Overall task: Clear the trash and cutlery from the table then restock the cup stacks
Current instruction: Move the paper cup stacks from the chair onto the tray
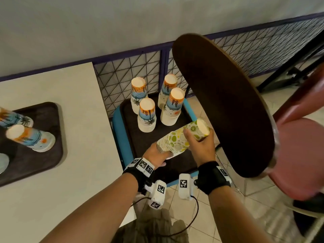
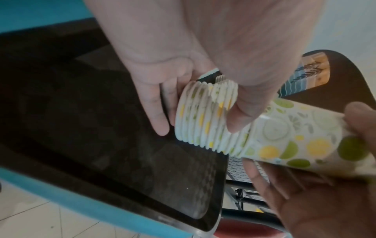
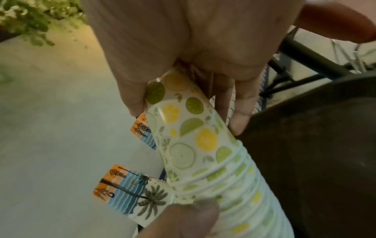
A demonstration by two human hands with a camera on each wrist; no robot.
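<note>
On the pale desk (image 1: pixel 52 172) at left a dark tray (image 1: pixel 43 160) carries palm-print cups. The left hand (image 1: pixel 156 155) grips the rim end and the right hand (image 1: pixel 199 146) the base end of the nested lemon-and-lime paper cup stack (image 1: pixel 182 137), held sideways over the blue-edged dark tray (image 1: pixel 122 130): probably light, crushable, apt to slide apart, best held at both ends. A dark round tabletop (image 1: pixel 224 106) crowds the right.

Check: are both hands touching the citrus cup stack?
Touching. The head view shows the left hand gripping the citrus cup stack at its wide end, and the right hand wrapped round its narrow end.
</note>
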